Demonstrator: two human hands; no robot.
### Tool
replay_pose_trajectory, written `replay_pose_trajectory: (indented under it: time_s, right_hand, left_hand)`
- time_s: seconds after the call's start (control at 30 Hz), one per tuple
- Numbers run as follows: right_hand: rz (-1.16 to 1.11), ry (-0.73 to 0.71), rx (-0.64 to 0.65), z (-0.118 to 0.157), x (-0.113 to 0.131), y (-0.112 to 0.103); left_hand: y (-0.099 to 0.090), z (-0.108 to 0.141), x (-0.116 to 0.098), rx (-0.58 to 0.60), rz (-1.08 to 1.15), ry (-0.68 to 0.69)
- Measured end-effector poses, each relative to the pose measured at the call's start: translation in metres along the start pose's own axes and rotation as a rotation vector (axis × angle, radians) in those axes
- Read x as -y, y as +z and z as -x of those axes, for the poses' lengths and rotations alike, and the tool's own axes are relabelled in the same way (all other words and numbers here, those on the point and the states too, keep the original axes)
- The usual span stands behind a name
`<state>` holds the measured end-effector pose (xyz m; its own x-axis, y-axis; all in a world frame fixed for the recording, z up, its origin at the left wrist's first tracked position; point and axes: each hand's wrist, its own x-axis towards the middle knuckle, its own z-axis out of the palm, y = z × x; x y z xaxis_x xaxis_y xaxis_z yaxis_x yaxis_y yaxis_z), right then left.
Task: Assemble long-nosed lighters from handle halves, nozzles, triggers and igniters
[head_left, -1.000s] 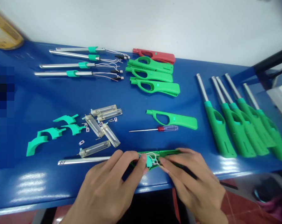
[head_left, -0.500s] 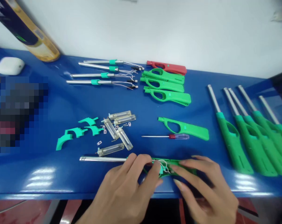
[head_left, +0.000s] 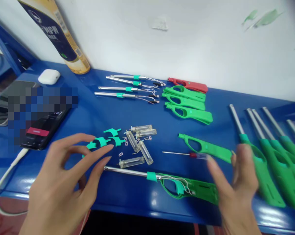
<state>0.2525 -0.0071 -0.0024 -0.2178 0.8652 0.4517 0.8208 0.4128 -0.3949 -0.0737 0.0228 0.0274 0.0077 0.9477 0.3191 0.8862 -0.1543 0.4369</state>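
Observation:
A gas lighter's green half shell [head_left: 201, 193] lies open near the table's front edge. In it rest a metal tube [head_left: 130, 171] with a teal collar, white wires [head_left: 178, 179] and a teal trigger [head_left: 180, 186]. My left hand [head_left: 71, 169] hovers at the tube's tip, thumb and forefinger apart with nothing between them. Slightly blurred, my right hand [head_left: 237, 186] has its fingers spread. Its thumb is at the handle end of a screwdriver [head_left: 193, 155]; whether they touch I cannot tell. Another green shell [head_left: 206, 148] lies just behind the screwdriver.
Several clear fuel tanks [head_left: 132, 162] and loose teal triggers [head_left: 112, 132] lie mid-table. Wired metal tubes [head_left: 115, 88] and closed shells [head_left: 188, 113] sit farther back. Assembled green lighters [head_left: 272, 182] stand at right. At left are a phone [head_left: 49, 127], earbud case [head_left: 49, 77] and bottle [head_left: 61, 36].
Both hands have let go of the half shell and moved apart, the left toward the tube's tip, the right toward the screwdriver. The view has shifted left.

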Motion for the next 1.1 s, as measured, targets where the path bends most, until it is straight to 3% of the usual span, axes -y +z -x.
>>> replay_pose_trajectory:
  time_s: [0.07, 0.23, 0.43, 0.6, 0.83, 1.0, 1.1]
  right_hand:
    - [0.027, 0.02, 0.029, -0.019, 0.015, -0.001]
    - [0.093, -0.138, 0.074, -0.057, 0.039, 0.013]
    - [0.018, -0.01, 0.078, -0.072, 0.056, 0.043]
    - [0.057, 0.013, 0.11, -0.073, 0.059, 0.05]
    - [0.109, -0.039, 0.12, -0.069, 0.049, 0.045]
    - [0.102, -0.043, 0.039, -0.062, 0.04, 0.022]
    - [0.173, -0.018, 0.068, -0.05, 0.032, 0.006]
  left_hand:
    - [0.001, 0.0, 0.008, 0.015, -0.091, 0.074]
    - [0.009, -0.007, 0.011, 0.051, -0.087, 0.276]
    - [0.02, -0.016, 0.007, 0.124, -0.128, 0.313]
    - [0.024, -0.017, 0.007, 0.152, -0.178, 0.32]
    - [0.028, -0.016, 0.004, 0.156, -0.259, 0.319]
    - [0.027, -0.015, 0.001, 0.147, -0.222, 0.278]
    - [0.022, -0.014, -0.003, 0.157, -0.137, 0.22]
